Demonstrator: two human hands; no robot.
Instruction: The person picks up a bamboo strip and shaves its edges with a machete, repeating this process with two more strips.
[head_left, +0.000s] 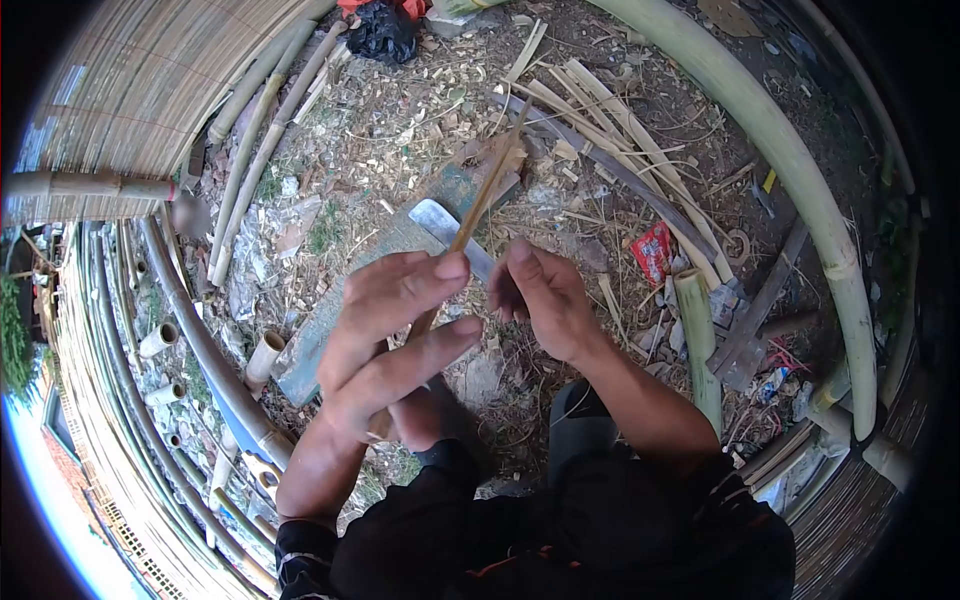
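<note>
My left hand is closed loosely around a long, thin bamboo strip. The strip slants up and away, passing behind the fingers, and its lower end is hidden near my knee. Just right of it is my right hand, fingers curled and thumb raised. A knife with a broad, pale metal blade reaches up and left from this hand and crosses behind the strip. The curled fingers hide its handle. Beneath both hands lies a worn greenish plank.
Split bamboo strips and shavings litter the ground ahead. A thick green bamboo pole curves along the right, near a short bamboo piece and a red wrapper. Several cut poles lie left. A black plastic bag sits at the top.
</note>
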